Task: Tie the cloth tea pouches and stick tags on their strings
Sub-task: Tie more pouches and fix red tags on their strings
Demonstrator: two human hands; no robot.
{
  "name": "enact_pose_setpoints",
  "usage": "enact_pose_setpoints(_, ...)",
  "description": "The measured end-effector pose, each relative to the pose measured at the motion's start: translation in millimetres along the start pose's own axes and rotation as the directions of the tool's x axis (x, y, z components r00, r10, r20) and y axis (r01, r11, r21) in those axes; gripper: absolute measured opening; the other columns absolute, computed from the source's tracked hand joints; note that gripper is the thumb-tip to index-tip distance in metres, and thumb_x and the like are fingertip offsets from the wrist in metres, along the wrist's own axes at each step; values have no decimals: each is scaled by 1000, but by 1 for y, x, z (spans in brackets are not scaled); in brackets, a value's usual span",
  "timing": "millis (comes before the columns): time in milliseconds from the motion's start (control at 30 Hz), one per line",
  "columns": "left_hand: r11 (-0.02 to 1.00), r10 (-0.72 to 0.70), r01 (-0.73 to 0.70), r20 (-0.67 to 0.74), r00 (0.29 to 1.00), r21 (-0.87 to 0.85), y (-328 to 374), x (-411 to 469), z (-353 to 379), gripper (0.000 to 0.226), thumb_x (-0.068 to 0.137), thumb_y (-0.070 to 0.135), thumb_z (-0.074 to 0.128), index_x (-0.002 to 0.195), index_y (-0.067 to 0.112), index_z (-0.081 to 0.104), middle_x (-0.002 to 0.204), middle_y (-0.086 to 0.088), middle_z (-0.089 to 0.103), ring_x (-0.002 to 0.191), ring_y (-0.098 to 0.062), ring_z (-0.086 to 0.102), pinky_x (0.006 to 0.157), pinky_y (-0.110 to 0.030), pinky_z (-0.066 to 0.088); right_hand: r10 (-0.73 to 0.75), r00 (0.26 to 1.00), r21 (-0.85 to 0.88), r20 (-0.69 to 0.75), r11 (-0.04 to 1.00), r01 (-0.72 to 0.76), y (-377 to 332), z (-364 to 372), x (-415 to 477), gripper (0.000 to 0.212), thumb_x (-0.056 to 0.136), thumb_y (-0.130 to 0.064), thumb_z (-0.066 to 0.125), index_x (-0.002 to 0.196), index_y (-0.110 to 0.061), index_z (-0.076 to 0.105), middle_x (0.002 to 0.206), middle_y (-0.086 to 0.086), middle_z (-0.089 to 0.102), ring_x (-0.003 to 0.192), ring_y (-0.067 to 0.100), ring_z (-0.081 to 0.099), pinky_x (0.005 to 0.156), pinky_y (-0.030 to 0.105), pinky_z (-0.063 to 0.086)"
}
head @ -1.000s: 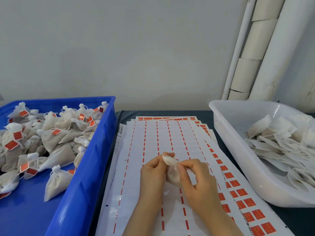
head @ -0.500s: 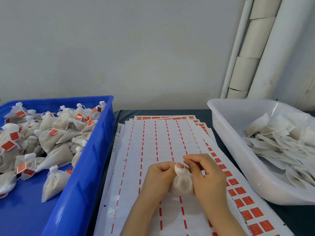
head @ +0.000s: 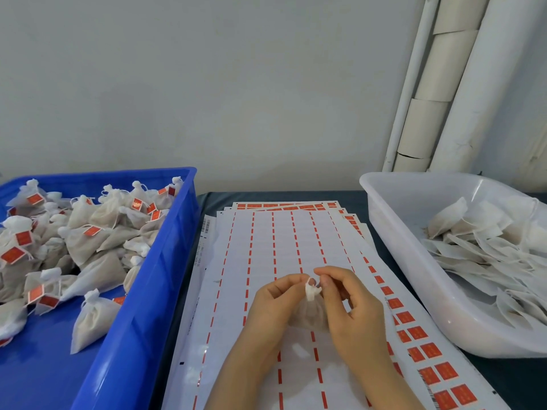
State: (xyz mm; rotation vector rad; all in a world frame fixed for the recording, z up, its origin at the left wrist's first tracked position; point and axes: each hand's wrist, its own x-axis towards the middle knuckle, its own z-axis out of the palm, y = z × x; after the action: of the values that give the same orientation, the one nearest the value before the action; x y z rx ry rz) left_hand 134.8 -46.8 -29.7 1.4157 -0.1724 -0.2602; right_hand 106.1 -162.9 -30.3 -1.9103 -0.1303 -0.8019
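Tying pouch [head: 310, 316]: my left hand [head: 273, 303] grips its body, fingers curled.
Drawing string [head: 310, 280]: my right hand [head: 352, 306] pinches it; I'd pull snug.

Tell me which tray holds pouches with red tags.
The blue tray on the left: its pouches carry red tags, while those in the white tray have none.

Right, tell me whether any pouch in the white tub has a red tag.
No, the pouches in the white tub all show plain white cloth, with no red tag visible.
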Motion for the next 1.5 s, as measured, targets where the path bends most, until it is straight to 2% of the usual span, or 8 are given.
enact_pose_setpoints(167,995,-62,58,-40,997,-83,3,0,4,24,97,18,49,101,7,70,104,-17,70,103,-34,65,94,-54,50,38,997,48,71,998,-41,1,1,0,16,81,-35,49,94,-44,55,86,-38,60,92,-13,55,70,0,42)
enact_pose_setpoints(333,991,-72,64,-73,995,-117,2,0,5,25,100,19,46,102,6,67,106,-18,69,105,-34,64,96,-52,50,37,995,28,92,999,-39,2,2,-1,18,82,-35,49,97,-44,54,90,-35,61,88,-8,57,67,2,43)
enact_pose_setpoints(500,998,-17,11,-88,996,-63,2,-2,5,32,96,14,50,72,24,70,79,-7,68,76,-19,65,69,-29,55,76,991,43,113,996,-81,1,1,-1,19,83,-38,45,99,-43,54,78,-27,63,70,-3,60,57,7,45)
enact_pose_setpoints(700,1000,11,-11,-57,998,-5,6,-6,10,16,95,28,55,84,23,66,79,-10,69,65,-22,63,64,-38,52,150,973,40,178,986,-159,2,1,2,19,82,-41,45,96,-50,54,85,-48,55,82,-14,59,57,2,44)
enact_pose_setpoints(867,1000,8,-10,-86,996,-26,7,-6,8,14,93,26,58,85,18,68,75,-9,69,69,-27,63,72,-48,55,181,969,84,170,977,-198,3,0,5,17,81,-40,52,94,-49,60,70,-18,67,56,5,60,46,8,44)
enact_pose_setpoints(933,998,-3,-2,-96,995,-57,9,-6,7,17,92,22,58,83,16,71,78,-15,68,74,-33,61,78,-55,52,197,967,101,159,971,-214,3,-1,6,15,76,-43,53,88,-45,61,70,-19,66,61,3,62,46,8,45)
enact_pose_setpoints(1133,996,-60,51,-114,992,-77,10,-4,7,28,88,22,60,66,26,77,60,2,64,64,-12,60,65,-27,50,267,956,146,125,948,-284,7,-1,9,17,67,-45,59,80,-37,63,69,-17,66,55,1,60,51,10,47)
enact_pose_setpoints(1500,991,-106,91,-153,983,-102,7,-1,7,24,89,18,60,69,17,74,53,2,59,60,-15,54,62,-30,47,321,924,245,209,897,-367,5,-1,9,19,65,-44,60,81,-36,68,70,-17,68,57,5,62,49,11,47)
